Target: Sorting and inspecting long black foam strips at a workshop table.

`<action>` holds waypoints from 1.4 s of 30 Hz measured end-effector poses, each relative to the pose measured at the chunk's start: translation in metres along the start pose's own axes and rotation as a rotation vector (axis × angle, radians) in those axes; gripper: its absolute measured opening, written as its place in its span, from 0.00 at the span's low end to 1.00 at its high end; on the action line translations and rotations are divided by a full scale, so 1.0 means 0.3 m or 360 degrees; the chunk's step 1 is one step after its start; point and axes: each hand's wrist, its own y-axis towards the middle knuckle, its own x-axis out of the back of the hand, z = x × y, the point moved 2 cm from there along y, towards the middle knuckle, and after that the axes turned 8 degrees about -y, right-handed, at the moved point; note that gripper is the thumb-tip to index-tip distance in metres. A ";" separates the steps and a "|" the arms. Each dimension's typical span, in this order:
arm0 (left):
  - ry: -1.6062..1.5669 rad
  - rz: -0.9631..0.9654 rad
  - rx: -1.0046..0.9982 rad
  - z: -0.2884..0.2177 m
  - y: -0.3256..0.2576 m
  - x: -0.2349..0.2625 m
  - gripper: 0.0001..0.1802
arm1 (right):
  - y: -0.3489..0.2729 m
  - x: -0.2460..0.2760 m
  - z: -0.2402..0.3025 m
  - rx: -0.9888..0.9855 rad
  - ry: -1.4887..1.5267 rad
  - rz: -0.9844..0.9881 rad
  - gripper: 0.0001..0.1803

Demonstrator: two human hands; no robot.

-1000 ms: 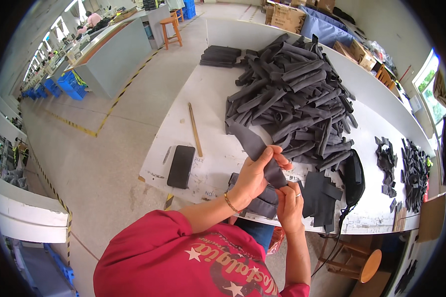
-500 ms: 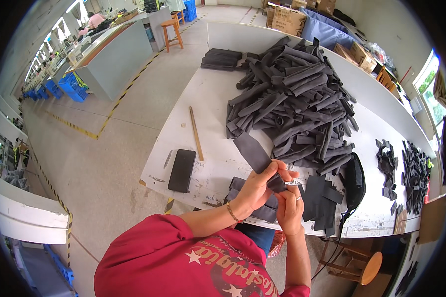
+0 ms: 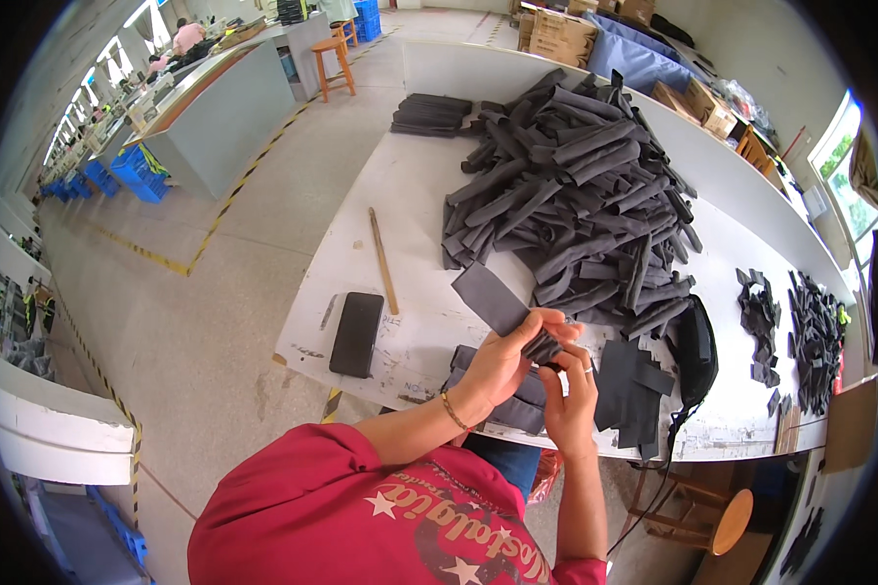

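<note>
A dark grey fabric strip (image 3: 490,297) is held above the near edge of the white table. My left hand (image 3: 498,370) grips it, thumb on top, and its flat far end sticks out up and to the left. At the strip's lower end, which looks folded or bunched, my right hand (image 3: 571,400) pinches with thumb and fingers; a ring shows on one finger. Beneath my hands lie folded dark fabric pieces (image 3: 519,408), partly covered by my left wrist. Several flat black pieces (image 3: 634,395) overlap just right of my right hand.
A large heap of dark fabric strips (image 3: 576,185) fills the table's middle, beside a neat stack (image 3: 431,115). Left are a black phone-like slab (image 3: 357,334) and a thin wooden stick (image 3: 383,261). A black pouch-like item with a cord (image 3: 695,356) and smaller dark scraps (image 3: 816,336) lie right.
My fingers have shifted slightly around the strip's lower end, which now shows more folded layers. A small shiny clear bit at my fingertips earlier is no longer visible.
</note>
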 end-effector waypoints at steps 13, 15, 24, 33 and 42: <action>0.0216 0.0315 -0.0118 -0.045 0.028 -0.003 0.21 | -0.016 -0.043 -0.012 -0.0927 0.1512 -0.0440 0.13; 0.0232 0.0303 -0.0140 -0.042 0.032 -0.012 0.21 | -0.017 -0.049 -0.036 -0.0739 0.1078 -0.0451 0.07; 0.0183 -0.0245 -0.0279 -0.155 0.008 0.134 0.14 | -0.041 0.025 -0.017 -0.0108 0.0132 -0.0640 0.06; 0.1641 -0.0494 -0.0019 -0.211 -0.052 0.270 0.13 | -0.117 0.008 -0.199 -0.0975 0.0775 -0.0270 0.06; 0.2846 -0.0350 -0.0729 -0.171 -0.099 0.300 0.11 | -0.196 -0.098 -0.290 -0.0768 -0.0397 -0.0103 0.10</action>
